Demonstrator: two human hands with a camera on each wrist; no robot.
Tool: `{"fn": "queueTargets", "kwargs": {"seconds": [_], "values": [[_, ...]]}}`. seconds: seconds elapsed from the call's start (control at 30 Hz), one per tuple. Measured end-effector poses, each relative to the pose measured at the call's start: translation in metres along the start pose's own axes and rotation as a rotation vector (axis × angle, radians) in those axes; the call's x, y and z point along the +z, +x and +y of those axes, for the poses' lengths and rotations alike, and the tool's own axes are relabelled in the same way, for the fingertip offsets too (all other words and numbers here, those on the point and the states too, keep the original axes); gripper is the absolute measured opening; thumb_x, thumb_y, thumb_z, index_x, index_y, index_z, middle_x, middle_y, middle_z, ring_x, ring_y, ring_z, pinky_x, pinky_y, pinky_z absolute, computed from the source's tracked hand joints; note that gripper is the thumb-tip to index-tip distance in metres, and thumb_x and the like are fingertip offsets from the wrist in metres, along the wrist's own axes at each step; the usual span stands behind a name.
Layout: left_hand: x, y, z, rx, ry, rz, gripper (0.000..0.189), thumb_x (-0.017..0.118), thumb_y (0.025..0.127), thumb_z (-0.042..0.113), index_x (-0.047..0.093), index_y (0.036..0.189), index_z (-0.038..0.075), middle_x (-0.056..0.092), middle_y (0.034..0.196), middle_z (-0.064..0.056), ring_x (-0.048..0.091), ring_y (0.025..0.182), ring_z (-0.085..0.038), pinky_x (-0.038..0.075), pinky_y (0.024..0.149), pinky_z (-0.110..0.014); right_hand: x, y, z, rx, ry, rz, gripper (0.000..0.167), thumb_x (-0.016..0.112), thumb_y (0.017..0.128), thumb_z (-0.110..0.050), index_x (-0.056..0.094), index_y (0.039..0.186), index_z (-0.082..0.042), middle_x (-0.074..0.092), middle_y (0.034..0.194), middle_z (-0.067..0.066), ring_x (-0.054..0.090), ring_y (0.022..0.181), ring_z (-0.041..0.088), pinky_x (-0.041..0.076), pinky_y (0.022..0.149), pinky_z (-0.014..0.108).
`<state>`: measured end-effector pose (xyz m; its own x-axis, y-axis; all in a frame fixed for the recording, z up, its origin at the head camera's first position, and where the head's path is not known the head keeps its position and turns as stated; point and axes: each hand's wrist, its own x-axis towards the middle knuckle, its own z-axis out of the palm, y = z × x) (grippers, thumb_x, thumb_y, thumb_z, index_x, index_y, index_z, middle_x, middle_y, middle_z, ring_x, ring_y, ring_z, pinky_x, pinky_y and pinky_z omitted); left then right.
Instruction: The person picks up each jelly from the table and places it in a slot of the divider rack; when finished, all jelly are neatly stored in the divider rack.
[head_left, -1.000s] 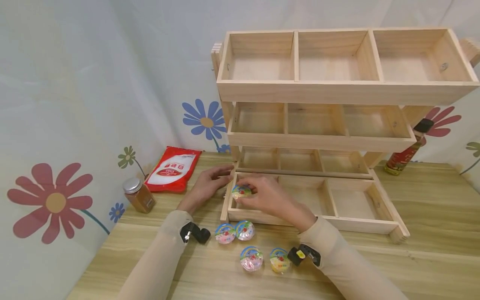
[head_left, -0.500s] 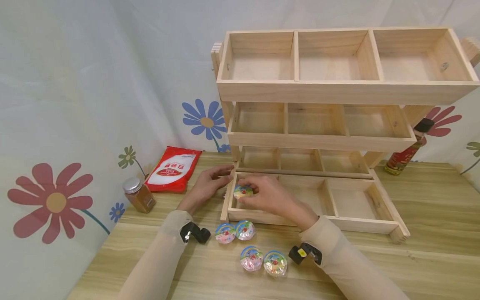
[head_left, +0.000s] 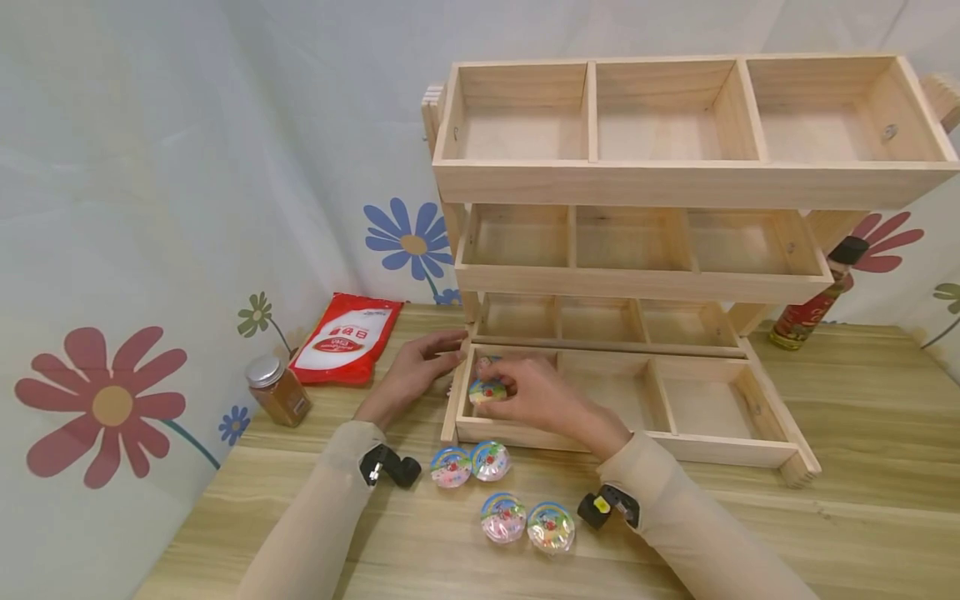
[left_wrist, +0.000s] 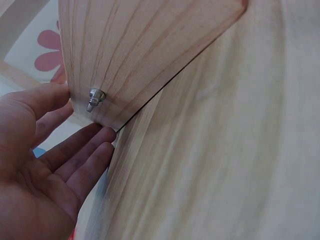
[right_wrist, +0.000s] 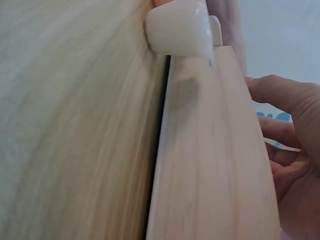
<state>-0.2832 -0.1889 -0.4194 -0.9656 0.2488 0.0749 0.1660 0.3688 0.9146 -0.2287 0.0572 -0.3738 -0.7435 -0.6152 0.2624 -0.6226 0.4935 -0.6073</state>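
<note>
My right hand [head_left: 536, 390] pinches a jelly cup [head_left: 487, 392] inside the left compartment of the front tray [head_left: 615, 443]. Behind the index finger, part of another jelly cup [head_left: 488, 363] shows in the same compartment. In the right wrist view the tray's front board hides what the fingers [right_wrist: 280, 130] hold. My left hand [head_left: 420, 367] is at the left side of the wooden rack [head_left: 675, 185]; in the left wrist view its fairly straight fingers [left_wrist: 90, 172] touch the lower corner of a side panel [left_wrist: 130, 55] with a metal bolt.
On the table before the rack lie several jelly cups, two pairs side by side, such as a pink one [head_left: 503, 517] and a yellowish one [head_left: 551, 527]. A spice jar [head_left: 278, 392] and a red-and-white bag [head_left: 347, 337] are at left. A bottle [head_left: 817, 296] stands behind at right.
The held cup has moved slightly right and down in the compartment, and another cup now shows behind it. The yellowish cup on the table has shifted left beside the pink one.
</note>
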Motion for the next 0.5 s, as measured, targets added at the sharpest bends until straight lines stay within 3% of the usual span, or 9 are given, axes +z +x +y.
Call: {"fn": "queueTargets", "kwargs": {"seconds": [0.5], "values": [[0.0004,-0.0001,-0.0006,0.005,-0.016,0.005,0.047,0.070,0.105,0.027,0.063,0.149,0.014,0.066,0.143,-0.013,0.061,0.131,-0.034,0.048,0.110,-0.049,0.0041,0.0004,0.0091,0.028,0.077,-0.050,0.031,0.084,0.094,-0.021,0.077,0.119,-0.004,0.077,0.116,0.010,0.074,0.099,0.022,0.061,0.087,0.035]]}}
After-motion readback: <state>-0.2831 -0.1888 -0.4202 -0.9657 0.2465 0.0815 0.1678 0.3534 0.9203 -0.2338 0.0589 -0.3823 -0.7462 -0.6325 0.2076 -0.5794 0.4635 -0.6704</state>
